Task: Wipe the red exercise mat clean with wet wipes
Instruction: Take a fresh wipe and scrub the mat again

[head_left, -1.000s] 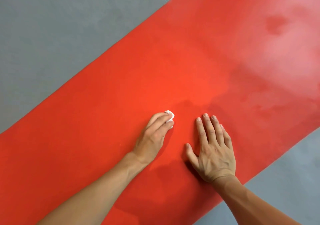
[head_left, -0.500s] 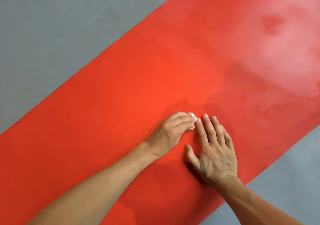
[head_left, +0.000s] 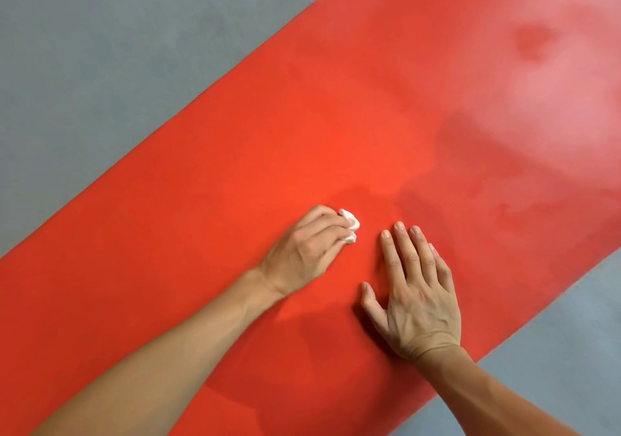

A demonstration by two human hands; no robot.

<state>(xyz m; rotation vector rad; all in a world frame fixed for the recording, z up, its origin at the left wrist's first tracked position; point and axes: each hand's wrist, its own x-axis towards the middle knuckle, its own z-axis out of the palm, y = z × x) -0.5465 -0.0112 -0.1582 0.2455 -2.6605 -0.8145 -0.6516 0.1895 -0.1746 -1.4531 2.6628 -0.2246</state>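
The red mat (head_left: 268,153) is lying slantwise across the grey floor (head_left: 100,49), showing darker damp patches toward its upper right end. The left hand (head_left: 309,251) is pressing a small wadded white wipe (head_left: 349,225) onto the mat's middle, its fingers (head_left: 327,230) curling tight around the wad. Just beside it, the right hand (head_left: 416,298) is resting flat near the mat's lower edge, fingers straight and close together.
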